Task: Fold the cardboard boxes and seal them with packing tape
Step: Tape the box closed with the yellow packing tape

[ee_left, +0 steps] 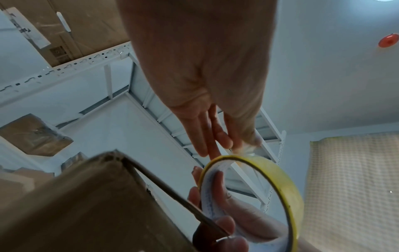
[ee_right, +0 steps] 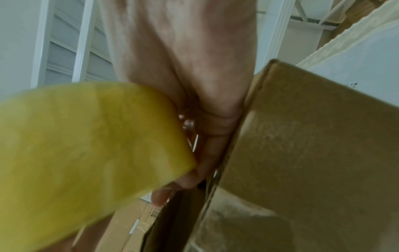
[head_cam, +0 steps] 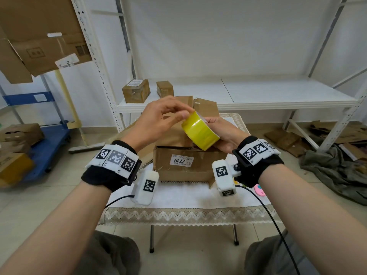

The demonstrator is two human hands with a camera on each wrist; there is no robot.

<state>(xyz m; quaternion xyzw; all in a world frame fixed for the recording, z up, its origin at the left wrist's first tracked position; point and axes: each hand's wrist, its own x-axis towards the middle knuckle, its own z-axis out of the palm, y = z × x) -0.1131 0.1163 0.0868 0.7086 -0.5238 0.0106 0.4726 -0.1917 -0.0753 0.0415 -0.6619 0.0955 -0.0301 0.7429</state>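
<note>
A brown cardboard box (head_cam: 184,163) with a white "7719" label sits on the small table, its top flaps standing up. Above it my right hand (head_cam: 222,133) grips a roll of yellow packing tape (head_cam: 200,133), fingers through the core. The roll (ee_left: 278,187) shows as a ring in the left wrist view and as a yellow blur (ee_right: 86,145) in the right wrist view. My left hand (head_cam: 164,116) pinches the tape's free end (ee_left: 246,148) at the top edge of the roll with thumb and fingertips. The box wall (ee_right: 302,153) is close beside my right hand.
A white lace-edged cloth (head_cam: 178,197) covers the table. A pink object (head_cam: 259,190) lies at the table's right side. Behind stands a white shelf (head_cam: 258,96) with two small taped boxes (head_cam: 136,91). Cartons on a blue cart (head_cam: 39,139) are at left, flattened cardboard and cloth at right.
</note>
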